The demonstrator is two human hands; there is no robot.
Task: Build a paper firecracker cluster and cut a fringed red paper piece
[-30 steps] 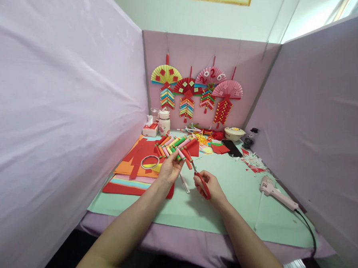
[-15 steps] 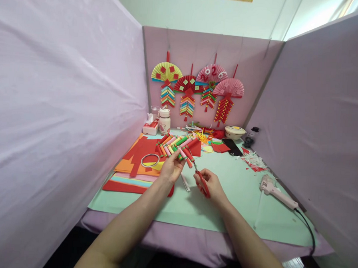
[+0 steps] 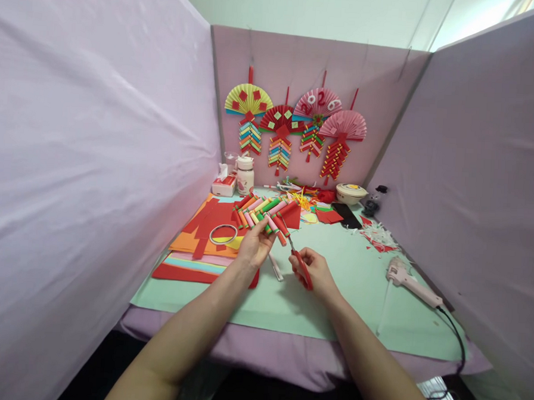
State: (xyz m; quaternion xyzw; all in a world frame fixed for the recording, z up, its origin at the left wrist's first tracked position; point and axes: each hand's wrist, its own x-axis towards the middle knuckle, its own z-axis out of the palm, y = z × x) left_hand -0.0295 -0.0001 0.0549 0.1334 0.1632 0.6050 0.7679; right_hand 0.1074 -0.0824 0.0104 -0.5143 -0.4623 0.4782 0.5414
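Over the middle of the table, my left hand grips a string of paper firecrackers, coloured paper rolls set in slanting rows. The fingers pinch it by its lower edge. My right hand is closed round the red handles of a pair of scissors. Their blades point up and left, and the tips reach the red rolls at the right end of the string. Whether the blades touch paper I cannot make out. Beneath, a thin white strip-like tool lies between my hands on the green mat.
Left lie red paper sheets and a silver ring of tape. A glue gun with a cord rests at right. Behind are a phone, a lidded bowl, a white jar and hanging paper fans.
The whole view has shifted slightly as the head tilts. Both hands keep nearly the same place, still holding the firecracker string and the scissors.
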